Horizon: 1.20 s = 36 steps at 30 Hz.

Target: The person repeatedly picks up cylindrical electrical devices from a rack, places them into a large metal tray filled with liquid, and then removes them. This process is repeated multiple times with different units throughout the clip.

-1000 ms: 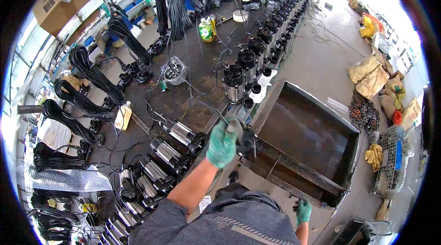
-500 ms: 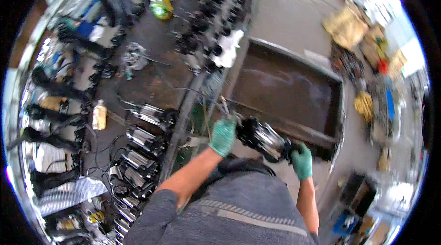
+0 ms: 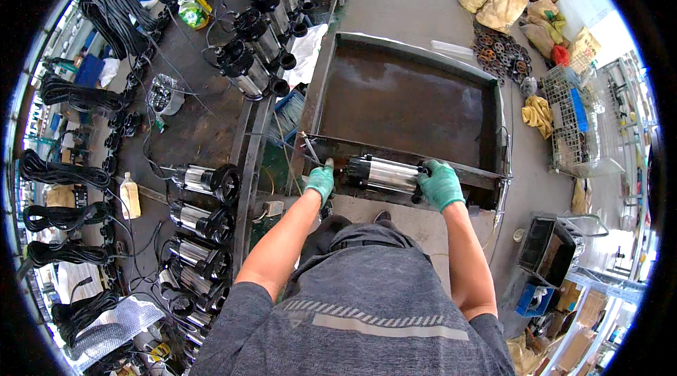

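Note:
A cylindrical pump with a shiny steel body and black ends lies sideways along the near ledge of the metal tank. My right hand, in a green glove, is wrapped round its right black end. Left of the pump, my left hand, gloved alike, is curled with its thumb pointing up, apart from the pump. Just beyond that hand, a thin metal fitting rises at the tank's near left corner. What the left fingers close on is hidden.
On the dark workbench at left stand or lie several similar pumps, a bottle and a bowl of small parts. Coiled black cables hang at far left. Sacks, a wire cage and a black crate stand right.
The pump has turned from a slant to nearly level and now rests on the tank's near ledge. My left hand has moved away from its left end. The view has shifted too.

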### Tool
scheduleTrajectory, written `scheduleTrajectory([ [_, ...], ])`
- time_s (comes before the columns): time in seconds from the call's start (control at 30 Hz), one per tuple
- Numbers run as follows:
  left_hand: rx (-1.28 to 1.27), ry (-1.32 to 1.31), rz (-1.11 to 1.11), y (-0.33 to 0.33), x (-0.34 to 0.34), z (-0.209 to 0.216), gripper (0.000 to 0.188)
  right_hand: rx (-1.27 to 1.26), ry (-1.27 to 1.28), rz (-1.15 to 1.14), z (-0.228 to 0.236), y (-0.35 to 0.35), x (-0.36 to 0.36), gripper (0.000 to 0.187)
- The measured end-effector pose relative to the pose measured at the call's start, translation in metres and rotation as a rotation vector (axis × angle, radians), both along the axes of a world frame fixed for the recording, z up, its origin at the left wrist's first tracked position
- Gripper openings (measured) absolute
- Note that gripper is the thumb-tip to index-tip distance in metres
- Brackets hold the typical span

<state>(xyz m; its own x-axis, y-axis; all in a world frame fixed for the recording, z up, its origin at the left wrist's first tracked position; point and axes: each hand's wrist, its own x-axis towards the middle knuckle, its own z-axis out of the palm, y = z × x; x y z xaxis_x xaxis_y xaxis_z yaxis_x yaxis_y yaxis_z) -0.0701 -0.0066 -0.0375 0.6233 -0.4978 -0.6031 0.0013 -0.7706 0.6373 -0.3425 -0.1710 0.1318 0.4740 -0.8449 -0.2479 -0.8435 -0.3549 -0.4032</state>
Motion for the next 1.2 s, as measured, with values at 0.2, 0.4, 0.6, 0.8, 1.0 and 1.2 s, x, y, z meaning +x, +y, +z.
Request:
scheduleTrajectory([
  [0.2, -0.153, -0.264, -0.269, 0.007, 0.004, 0.055, 0.056, -0.087, -0.154, -0.019, -0.03, 0.001, -0.023, 0.037],
  [0.4, -0.394, -0.209, -0.254, 0.006, -0.045, 0.075, 0.062, 0.324, -0.844, -0.489, -0.043, 0.022, -0.072, 0.043],
  [0.6, -0.399, -0.245, -0.252, -0.004, -0.067, 0.078, 0.076, -0.319, -0.286, -0.888, -0.098, 0.012, -0.232, 0.032],
  [0.8, -0.285, -0.264, -0.355, -0.015, -0.057, 0.087, 0.073, 0.168, -0.666, -1.219, -0.137, -0.025, -0.284, 0.038],
  [1.0, -0.289, -0.325, -0.405, -0.013, -0.042, 0.07, 0.068, -0.046, -1.004, -1.171, -0.178, -0.033, -0.26, 0.024],
  [1.2, -0.086, -0.415, -0.494, -0.025, -0.058, 0.117, 0.077, -0.069, -0.866, -1.192, -0.173, -0.048, -0.244, 0.014],
])
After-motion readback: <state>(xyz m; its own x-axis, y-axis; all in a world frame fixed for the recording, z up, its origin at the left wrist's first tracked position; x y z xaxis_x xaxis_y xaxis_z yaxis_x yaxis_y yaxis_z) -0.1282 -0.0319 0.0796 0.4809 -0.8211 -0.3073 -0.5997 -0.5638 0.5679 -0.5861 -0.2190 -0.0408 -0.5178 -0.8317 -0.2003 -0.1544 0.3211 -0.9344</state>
